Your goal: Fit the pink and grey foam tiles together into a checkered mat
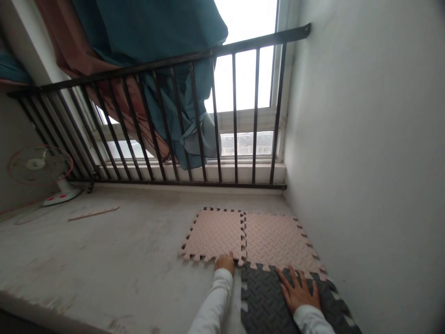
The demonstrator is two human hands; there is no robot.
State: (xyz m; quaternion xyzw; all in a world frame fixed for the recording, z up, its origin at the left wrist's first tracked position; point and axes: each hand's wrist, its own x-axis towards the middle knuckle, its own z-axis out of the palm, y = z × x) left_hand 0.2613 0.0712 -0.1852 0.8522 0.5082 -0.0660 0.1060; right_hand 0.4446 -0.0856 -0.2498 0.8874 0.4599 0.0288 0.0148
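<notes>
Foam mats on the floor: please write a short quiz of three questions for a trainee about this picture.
1. True or false: the right hand lies flat on the dark grey mat.
2. How many pink mats are joined side by side near the railing?
3. What does the left hand touch? A) the fan B) the near edge of the left pink mat C) the wooden stick

Key: 1 true; 2 two; 3 B.

Long white sleeves on both arms, cuffs at wrists; left hand [224, 262], right hand [299, 291] bare, no gloves.
</notes>
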